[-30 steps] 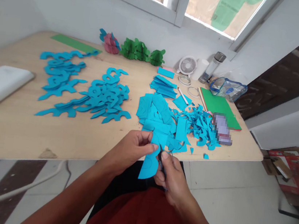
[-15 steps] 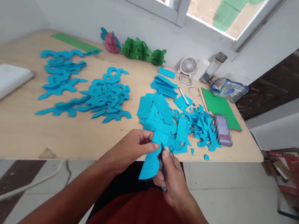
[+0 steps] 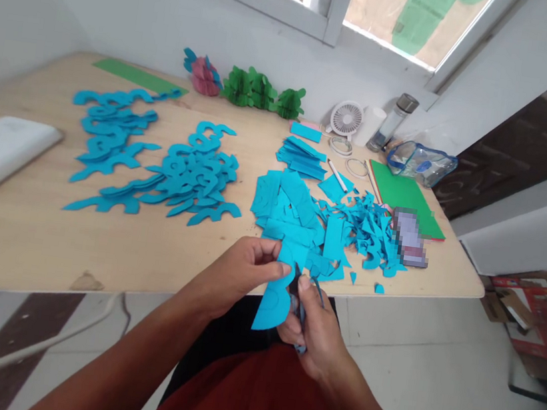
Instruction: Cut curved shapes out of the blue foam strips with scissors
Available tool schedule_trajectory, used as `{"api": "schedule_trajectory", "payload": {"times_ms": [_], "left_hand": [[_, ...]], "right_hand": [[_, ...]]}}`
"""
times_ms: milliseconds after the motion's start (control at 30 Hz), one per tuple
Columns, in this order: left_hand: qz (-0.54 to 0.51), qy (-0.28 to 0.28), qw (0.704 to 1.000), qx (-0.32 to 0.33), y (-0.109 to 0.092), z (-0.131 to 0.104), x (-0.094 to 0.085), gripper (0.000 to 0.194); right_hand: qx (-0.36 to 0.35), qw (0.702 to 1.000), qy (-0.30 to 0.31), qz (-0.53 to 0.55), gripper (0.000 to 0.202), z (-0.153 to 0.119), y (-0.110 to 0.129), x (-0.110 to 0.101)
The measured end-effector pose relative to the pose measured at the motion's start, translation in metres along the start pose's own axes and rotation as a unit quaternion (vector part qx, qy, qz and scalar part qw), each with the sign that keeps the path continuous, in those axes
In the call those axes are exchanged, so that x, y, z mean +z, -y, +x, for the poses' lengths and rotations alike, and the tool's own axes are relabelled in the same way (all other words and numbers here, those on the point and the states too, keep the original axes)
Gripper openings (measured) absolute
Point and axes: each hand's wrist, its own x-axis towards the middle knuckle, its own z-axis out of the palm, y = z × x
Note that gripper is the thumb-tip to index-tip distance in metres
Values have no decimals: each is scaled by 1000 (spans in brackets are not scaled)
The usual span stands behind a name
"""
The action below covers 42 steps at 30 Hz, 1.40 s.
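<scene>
Between thumb and fingers, my left hand (image 3: 260, 264) pinches a blue paper strip (image 3: 273, 306) with scalloped cut edges and drawn curves. My right hand (image 3: 312, 318) is closed on scissors (image 3: 300, 313), whose dark blades meet the right edge of the strip. Both hands are at the front edge of the table (image 3: 155, 263). Just beyond them lies a heap of blue paper pieces (image 3: 294, 201). Curved blue cutouts are piled in a middle pile (image 3: 191, 174) and a left pile (image 3: 116, 130).
Blue scraps (image 3: 371, 231) and a phone (image 3: 409, 238) lie to the right, near green sheets (image 3: 412, 200). Along the wall stand green paper shapes (image 3: 251, 88), a small fan (image 3: 346, 118) and a bottle (image 3: 392, 123). A white device (image 3: 5, 153) sits far left.
The view has shifted very slightly. Both hands keep nearly the same place, with the lower end of the strip tilted a little further left.
</scene>
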Motion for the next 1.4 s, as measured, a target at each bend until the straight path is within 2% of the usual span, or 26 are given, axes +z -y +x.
{"api": "schedule_trajectory", "payload": {"times_ms": [533, 1100, 1400], "left_hand": [[4, 4, 1000, 0, -2, -3, 0, 6], [-9, 2, 1000, 5, -1, -7, 1, 2], [27, -51, 998, 9, -1, -9, 5, 14]], "right_hand": [[18, 999, 14, 35, 44, -3, -2, 0], [-5, 1000, -28, -5, 43, -9, -2, 9], [-9, 999, -30, -41, 43, -9, 2, 8]]}}
